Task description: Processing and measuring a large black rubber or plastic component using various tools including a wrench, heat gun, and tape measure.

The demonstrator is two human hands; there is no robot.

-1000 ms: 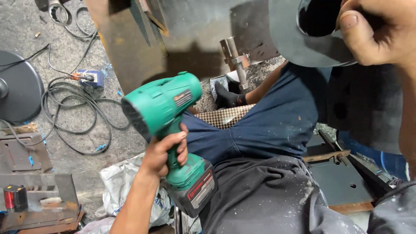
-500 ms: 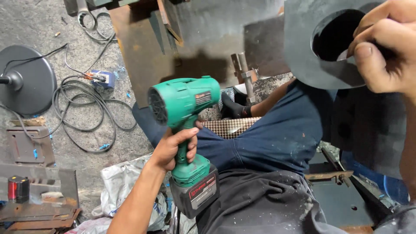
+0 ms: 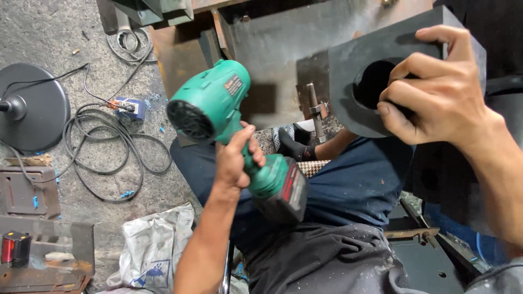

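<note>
fingers of the left hand (image 3: pixel 235 158) are wrapped tight round the grip of a green cordless power tool (image 3: pixel 218 106), thumb over the top, the tool's red-and-black battery pack (image 3: pixel 291 190) hanging below the fist. its vented rear end faces the camera and its nose points away toward the steel beyond, so the working tip is hidden; i cannot tell what bit it carries or whether it touches anything. fingers of the right hand (image 3: pixel 436 95) clamp the edge of a dark grey block with a round hole (image 3: pixel 354 60), the index and middle fingertips hooked into the hole's rim and the thumb pressing from below. the block is held up in the air, tilted, well apart from the tool.

judging by this, the work is at a setting-up stage: both pieces are in hand and raised, but tool and block have not met, and no fresh cut or fastening shows.

below the hands lie the person's dark trousers (image 3: pixel 338 256) and a blue-clad leg. farther off, a threaded bolt (image 3: pixel 314 111) stands by a rusty steel plate (image 3: pixel 283 43). on the concrete floor (image 3: pixel 49 32) to the left lie coiled black cable (image 3: pixel 103 141), a crumpled white bag (image 3: pixel 155 245) and a round dark base (image 3: pixel 32 106).
</note>
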